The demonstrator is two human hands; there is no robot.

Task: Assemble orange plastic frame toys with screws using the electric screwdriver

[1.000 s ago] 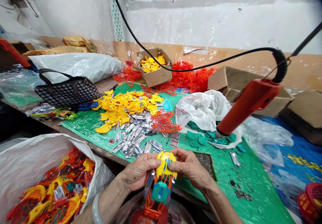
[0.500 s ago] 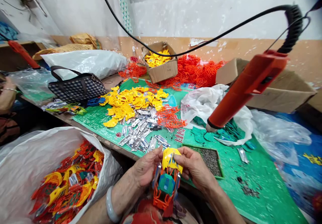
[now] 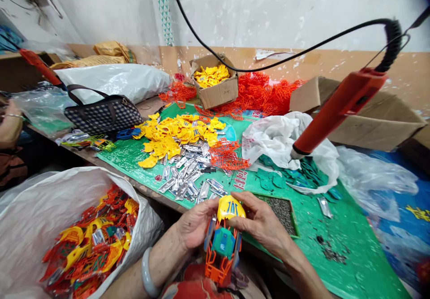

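A toy car body (image 3: 222, 245) with an orange frame, a teal middle piece and a yellow hood (image 3: 231, 208) is held over my lap, near the table's front edge. My left hand (image 3: 198, 225) grips its left side, fingers at the hood's left edge. My right hand (image 3: 257, 218) is closed on the hood from the right, thumb across its lower edge where it meets the frame. The undersides and fingertips behind the toy are hidden. Beyond my hands lie a heap of silver parts (image 3: 188, 180), a pile of yellow hoods (image 3: 178, 133) and orange frames (image 3: 226, 154).
A red electric screwdriver (image 3: 339, 110) hangs on a cable at the right. A tray of small screws (image 3: 280, 211) lies beside my right hand. At the left stands a white sack (image 3: 148, 214) of assembled parts. A co-worker's arm (image 3: 11, 124) shows at far left.
The yellow hood now sits flatter on the car's front, its printed stripes showing. My right thumb has slid down to the hood's lower edge. The hanging screwdriver has swung slightly right and up.
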